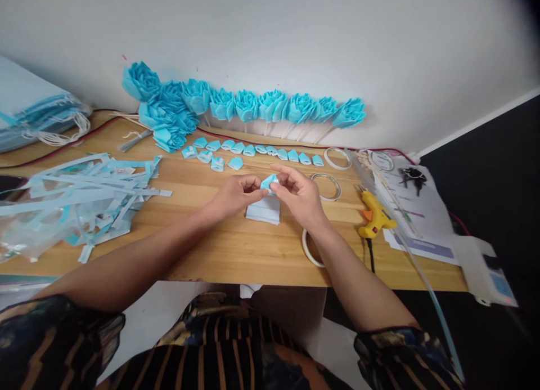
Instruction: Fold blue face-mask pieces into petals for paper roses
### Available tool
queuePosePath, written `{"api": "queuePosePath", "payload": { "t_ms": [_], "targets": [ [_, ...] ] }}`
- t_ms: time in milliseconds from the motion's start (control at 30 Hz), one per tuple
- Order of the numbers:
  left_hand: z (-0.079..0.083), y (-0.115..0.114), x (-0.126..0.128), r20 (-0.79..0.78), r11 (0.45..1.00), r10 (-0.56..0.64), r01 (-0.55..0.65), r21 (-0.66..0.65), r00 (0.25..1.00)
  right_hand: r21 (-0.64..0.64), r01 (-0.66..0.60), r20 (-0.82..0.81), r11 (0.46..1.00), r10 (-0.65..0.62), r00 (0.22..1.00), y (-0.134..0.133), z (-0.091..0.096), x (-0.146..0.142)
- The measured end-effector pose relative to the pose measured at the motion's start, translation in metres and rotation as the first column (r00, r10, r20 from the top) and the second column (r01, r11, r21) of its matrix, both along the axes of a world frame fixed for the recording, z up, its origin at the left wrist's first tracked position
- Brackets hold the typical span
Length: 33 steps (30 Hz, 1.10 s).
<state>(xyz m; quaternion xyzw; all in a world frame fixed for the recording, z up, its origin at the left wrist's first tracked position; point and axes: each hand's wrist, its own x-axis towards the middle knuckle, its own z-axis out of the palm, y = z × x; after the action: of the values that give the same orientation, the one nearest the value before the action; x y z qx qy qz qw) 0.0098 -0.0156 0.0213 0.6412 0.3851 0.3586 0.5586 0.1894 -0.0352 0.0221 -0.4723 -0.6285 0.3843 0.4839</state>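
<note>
Hands meet over the middle of the wooden tabletop (236,249) in the one head view: the left hand (234,194) and the right hand (300,197) both pinch a small folded blue petal (269,182) between thumb and fingertips, the fingers closed on it from either side and holding it just above a small stack of pale blue squares (264,210) that lies flat on the wood. Toward the far edge, a row of finished folded petals (253,150) stretches left to right, a few set slightly nearer in a second line. Behind them, leaning against the wall, stand blue paper flowers on sticks (270,106), with a denser cluster of flowers (166,106) heaped at the far left. Judging by this, much folding and several blooms look done, while the stack suggests more petals remain. Near the left edge lies a heap of cut blue strips and scraps (84,187), and a pile of face masks (37,117) sits in the far left corner. To the right lie tape rings (325,185), one more tape ring (309,249) at the near edge under the right wrist, a yellow glue gun (374,214), and papers (415,215) with keys (412,176) at the right edge.
</note>
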Motion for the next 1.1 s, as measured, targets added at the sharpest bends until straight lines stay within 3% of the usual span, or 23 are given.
{"api": "queuePosePath", "payload": {
  "t_ms": [233, 400, 667, 867, 1100],
  "targets": [
    [-0.0038, 0.0010, -0.0009, -0.024, 1.000, -0.006, 0.006, 0.008, 1.000, 0.020, 0.067, 0.011, 0.998, -0.067, 0.998, -0.0012, 0.0046, 0.0007],
    [-0.0047, 0.0009, -0.0009, -0.023, 0.999, -0.032, 0.031, -0.016, 0.999, 0.018, 0.034, -0.024, 0.999, -0.033, 0.999, 0.0002, 0.0015, 0.0016],
    [-0.0033, 0.0012, -0.0011, 0.022, 0.999, 0.000, 0.000, -0.043, 1.000, 0.059, 0.137, -0.022, 0.989, -0.135, 0.991, 0.0021, 0.0002, 0.0021],
    [-0.0029, -0.0003, -0.0015, -0.003, 1.000, -0.018, 0.017, -0.023, 1.000, 0.038, 0.036, -0.012, 0.999, -0.036, 0.999, 0.0003, 0.0024, 0.0003],
    [-0.0063, 0.0004, -0.0003, -0.004, 0.998, -0.054, 0.054, -0.037, 0.999, 0.050, 0.119, 0.008, 0.992, -0.119, 0.993, 0.0003, 0.0012, 0.0020]
  ]
}}
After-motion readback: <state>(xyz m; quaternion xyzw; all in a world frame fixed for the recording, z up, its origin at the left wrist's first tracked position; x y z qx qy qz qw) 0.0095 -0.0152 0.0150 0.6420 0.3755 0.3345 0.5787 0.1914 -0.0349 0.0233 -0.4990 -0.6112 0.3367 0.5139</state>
